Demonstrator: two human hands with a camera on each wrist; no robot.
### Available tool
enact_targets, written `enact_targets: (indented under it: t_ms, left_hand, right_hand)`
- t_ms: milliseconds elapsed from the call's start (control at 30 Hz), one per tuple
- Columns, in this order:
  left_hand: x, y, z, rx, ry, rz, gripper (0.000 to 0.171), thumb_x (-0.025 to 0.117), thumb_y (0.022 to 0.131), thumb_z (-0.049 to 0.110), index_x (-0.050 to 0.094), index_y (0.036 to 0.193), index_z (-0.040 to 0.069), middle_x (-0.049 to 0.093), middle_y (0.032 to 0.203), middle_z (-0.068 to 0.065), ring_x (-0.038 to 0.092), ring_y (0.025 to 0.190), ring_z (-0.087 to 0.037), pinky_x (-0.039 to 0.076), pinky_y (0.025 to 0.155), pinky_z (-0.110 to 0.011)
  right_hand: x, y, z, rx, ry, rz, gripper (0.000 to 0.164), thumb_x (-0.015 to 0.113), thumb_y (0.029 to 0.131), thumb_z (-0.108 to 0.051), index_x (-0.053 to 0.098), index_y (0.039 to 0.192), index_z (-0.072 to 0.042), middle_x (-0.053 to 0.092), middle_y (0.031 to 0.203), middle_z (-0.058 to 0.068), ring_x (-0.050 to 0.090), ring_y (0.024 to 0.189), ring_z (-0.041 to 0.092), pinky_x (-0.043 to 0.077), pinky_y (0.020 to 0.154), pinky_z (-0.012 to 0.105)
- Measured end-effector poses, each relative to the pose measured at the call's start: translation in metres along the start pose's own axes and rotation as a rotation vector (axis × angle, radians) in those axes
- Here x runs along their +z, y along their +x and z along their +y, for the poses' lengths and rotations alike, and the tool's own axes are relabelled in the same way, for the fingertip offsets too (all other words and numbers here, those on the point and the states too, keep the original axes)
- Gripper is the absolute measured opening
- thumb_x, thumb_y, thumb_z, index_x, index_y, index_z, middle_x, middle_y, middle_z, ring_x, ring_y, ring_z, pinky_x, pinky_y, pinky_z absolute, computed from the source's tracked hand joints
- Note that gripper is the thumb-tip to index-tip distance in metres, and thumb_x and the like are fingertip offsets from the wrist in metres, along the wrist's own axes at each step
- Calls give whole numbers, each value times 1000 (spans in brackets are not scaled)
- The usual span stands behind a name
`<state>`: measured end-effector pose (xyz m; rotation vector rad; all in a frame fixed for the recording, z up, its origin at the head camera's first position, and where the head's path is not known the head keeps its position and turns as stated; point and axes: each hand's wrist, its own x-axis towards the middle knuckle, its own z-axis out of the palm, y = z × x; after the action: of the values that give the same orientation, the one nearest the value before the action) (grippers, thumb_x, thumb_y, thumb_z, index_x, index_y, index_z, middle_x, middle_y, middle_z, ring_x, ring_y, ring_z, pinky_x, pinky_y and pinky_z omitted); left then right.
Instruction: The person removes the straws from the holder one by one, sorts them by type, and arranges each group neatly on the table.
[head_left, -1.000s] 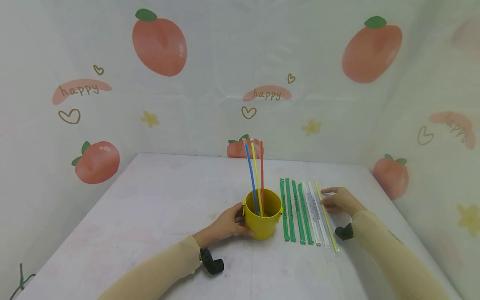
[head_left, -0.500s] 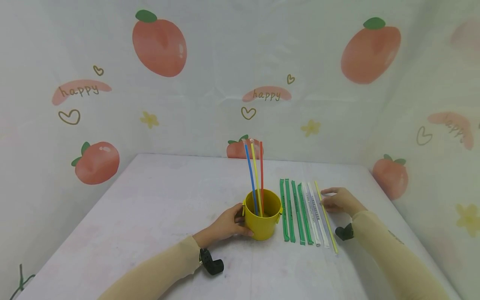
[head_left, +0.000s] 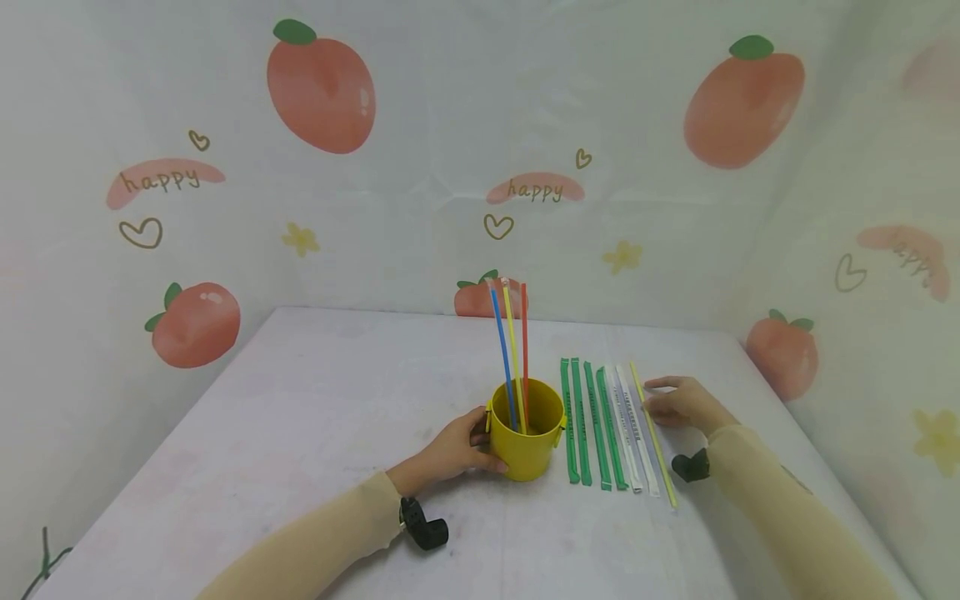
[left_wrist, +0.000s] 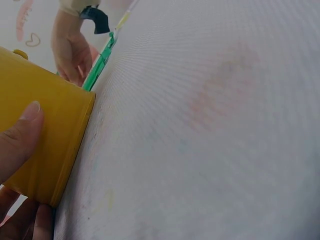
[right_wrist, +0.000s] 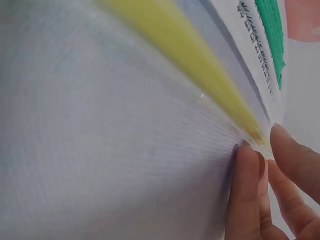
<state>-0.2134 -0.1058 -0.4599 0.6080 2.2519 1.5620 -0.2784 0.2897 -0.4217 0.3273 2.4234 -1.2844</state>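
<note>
In the head view, my left hand grips the side of a small yellow bucket. The left wrist view has the thumb on the bucket's wall and fingers low at its base. A blue straw, a yellow straw and a red straw stand leaning in the bucket. My right hand is at the right side of another yellow straw lying on the table. In the right wrist view, spread fingertips are beside that straw's far part, without a visible pinch.
Between bucket and right hand, several green-wrapped straws and white-wrapped straws lie side by side on the white tabletop. Patterned cloth rises behind and at both sides. Each wrist carries a black camera.
The yellow straw on the table has shifted very slightly beside my right fingers. Both hands and the bucket stay practically in place.
</note>
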Motion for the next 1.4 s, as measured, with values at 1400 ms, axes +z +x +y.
enact_targets:
  t_ms: [1400]
  left_hand:
    - [0, -1, 1, -5, 4, -3, 77, 84, 76, 17, 43, 140, 6, 49, 143, -12, 51, 130, -30, 45, 108, -38]
  right_hand:
    - [56, -70, -112, -707, 491, -96, 47, 54, 100, -24, 42, 143, -9, 60, 121, -5, 62, 113, 14, 53, 93, 25]
